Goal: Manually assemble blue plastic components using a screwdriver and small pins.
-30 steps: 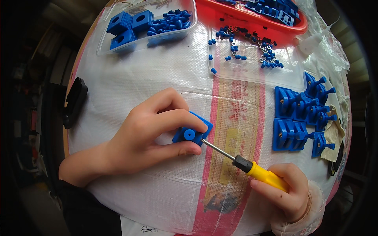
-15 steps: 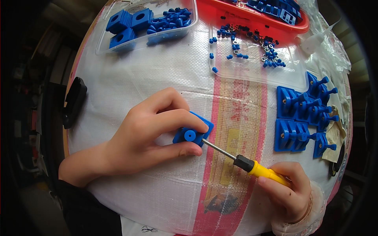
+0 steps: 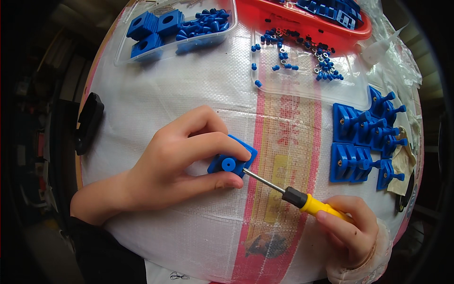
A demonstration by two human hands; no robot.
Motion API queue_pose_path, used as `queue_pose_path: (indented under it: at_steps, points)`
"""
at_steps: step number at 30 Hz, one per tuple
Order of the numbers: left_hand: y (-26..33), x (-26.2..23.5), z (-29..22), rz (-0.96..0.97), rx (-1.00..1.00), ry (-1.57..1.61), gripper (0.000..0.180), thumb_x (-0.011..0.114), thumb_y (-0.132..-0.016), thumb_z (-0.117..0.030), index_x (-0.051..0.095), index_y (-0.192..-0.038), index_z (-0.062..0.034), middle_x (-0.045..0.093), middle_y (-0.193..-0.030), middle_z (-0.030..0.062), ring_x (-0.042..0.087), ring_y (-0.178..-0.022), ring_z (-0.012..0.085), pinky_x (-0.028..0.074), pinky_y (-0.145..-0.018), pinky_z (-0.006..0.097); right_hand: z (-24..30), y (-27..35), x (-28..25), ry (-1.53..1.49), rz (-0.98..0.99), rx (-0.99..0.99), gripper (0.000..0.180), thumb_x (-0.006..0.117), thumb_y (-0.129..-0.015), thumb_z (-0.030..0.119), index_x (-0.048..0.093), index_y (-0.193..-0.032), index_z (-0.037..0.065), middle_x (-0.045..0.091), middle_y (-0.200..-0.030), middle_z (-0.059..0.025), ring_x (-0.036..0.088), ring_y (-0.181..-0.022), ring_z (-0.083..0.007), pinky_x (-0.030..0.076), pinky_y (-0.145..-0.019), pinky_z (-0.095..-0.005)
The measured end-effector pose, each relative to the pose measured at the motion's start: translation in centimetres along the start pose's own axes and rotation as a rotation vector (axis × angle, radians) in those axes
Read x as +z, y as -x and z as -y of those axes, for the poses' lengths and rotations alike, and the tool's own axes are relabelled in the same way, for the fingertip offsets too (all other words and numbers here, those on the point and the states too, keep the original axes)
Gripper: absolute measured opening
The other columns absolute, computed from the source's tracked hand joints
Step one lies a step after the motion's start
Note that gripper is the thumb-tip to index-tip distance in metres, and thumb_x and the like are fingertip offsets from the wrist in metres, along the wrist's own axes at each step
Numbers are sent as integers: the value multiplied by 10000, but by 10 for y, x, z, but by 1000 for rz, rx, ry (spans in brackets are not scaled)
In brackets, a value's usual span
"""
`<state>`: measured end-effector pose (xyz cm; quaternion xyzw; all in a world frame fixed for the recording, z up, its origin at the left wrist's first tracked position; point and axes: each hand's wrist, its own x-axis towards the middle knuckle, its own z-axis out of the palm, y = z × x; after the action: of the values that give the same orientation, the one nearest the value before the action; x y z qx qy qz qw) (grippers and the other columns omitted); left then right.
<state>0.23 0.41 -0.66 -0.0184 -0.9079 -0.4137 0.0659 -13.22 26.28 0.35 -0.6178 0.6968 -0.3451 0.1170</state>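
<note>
My left hand (image 3: 189, 161) is closed on a blue plastic part (image 3: 247, 146), gripping it between thumb and index finger over the covered table. A square base and a round knob with a small centre hole show between the fingers. My right hand (image 3: 352, 225) is wrapped round the yellow handle of a screwdriver (image 3: 309, 203) with a black collar. Its metal shaft points up and left, and the tip meets the side of the blue part beside my left fingertips. The exact contact at the tip is too small to make out.
Several assembled blue parts (image 3: 354, 142) with knobs stand at right, beside a beige cloth (image 3: 402, 163). A clear box (image 3: 120, 52) of blue pieces sits far left; a clear tray (image 3: 307, 92) with small fittings and a red basin (image 3: 364, 33) are far right. A black case (image 3: 89, 124) lies left.
My right hand and the screwdriver handle have shifted slightly to the right. My left hand and the blue part stay in place.
</note>
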Motion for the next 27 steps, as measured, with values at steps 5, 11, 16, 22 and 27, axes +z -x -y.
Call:
queue_pose_path:
  at_steps: [5,11,16,22,27]
  points:
    - [-2,1,0,-2,13,24,348,788,-647,-262,664,-924,-93,483,-822,34,486,-709,117,389,-593,222,3,2,-5,8,-22,31,368,644,-655,39,650,-1022,57,601,-899,-141,508,-598,-182,389,-503,-264]
    - [-3,1,-1,3,17,35,349,790,-644,-260,665,-923,-93,490,-820,36,490,-707,119,392,-594,223,5,1,-5,-5,-59,56,315,648,-722,64,620,-1036,44,614,-862,-115,506,-580,-180,384,-494,-276]
    - [-5,1,-1,10,39,31,355,794,-637,-252,664,-923,-88,494,-816,40,493,-707,122,394,-599,225,8,1,-12,-69,1,100,326,664,-752,117,592,-1055,20,606,-796,-95,531,-583,-193,389,-492,-289]
    - [-2,1,-1,18,16,30,359,800,-628,-245,663,-918,-83,492,-814,42,494,-705,127,392,-601,227,5,2,0,-65,-39,131,419,722,-676,64,537,-1052,40,580,-758,-92,549,-599,-226,410,-506,-313]
    - [-3,0,-1,22,33,26,357,799,-634,-250,662,-919,-84,494,-815,44,496,-708,126,395,-602,227,2,12,4,-233,-96,201,463,759,-617,42,483,-988,73,580,-766,-105,556,-606,-250,423,-524,-336]
